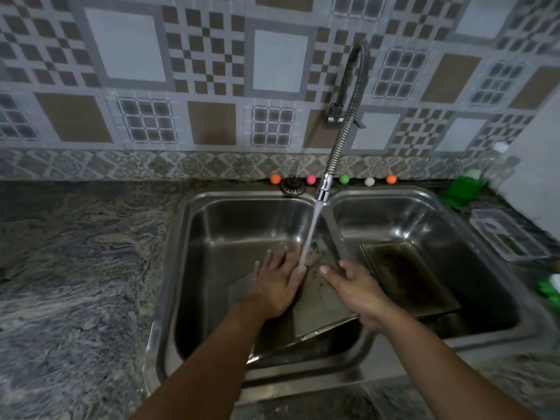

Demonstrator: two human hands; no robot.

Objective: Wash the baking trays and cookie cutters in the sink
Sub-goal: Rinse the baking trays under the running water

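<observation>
- While water runs from the tap, we record two bare forearms entering from the bottom of the frame and reaching into the left basin of a double steel sink (169, 268).
- We find the left hand (277, 284) lying flat, fingers straight and spread, pressed on the face of a baking tray (318, 301) at centre frame.
- We find the right hand (353, 287) gripping that tray's right edge, fingers curled over the rim, the thumb pointing toward the upper left.
- This tray sits tilted in the left basin, its near corner low and its right side leaning against the divider between the basins.
- A water stream (310, 234) falls onto the tray just beside the left fingertips.
- A second baking tray (409, 277), with dark brown residue, lies in the right basin, right of centre.
- We cannot identify any cookie cutters.
- A flexible coiled faucet (342, 140) arches down from the wall at upper centre.
- Five small coloured balls (311, 179) line the sink's back edge.
- At the right edge we note a clear plastic container (509, 234) and a green bottle (460, 189) on the granite counter (75, 268).
- A patterned tile wall (181, 71) fills the top of the frame.
</observation>
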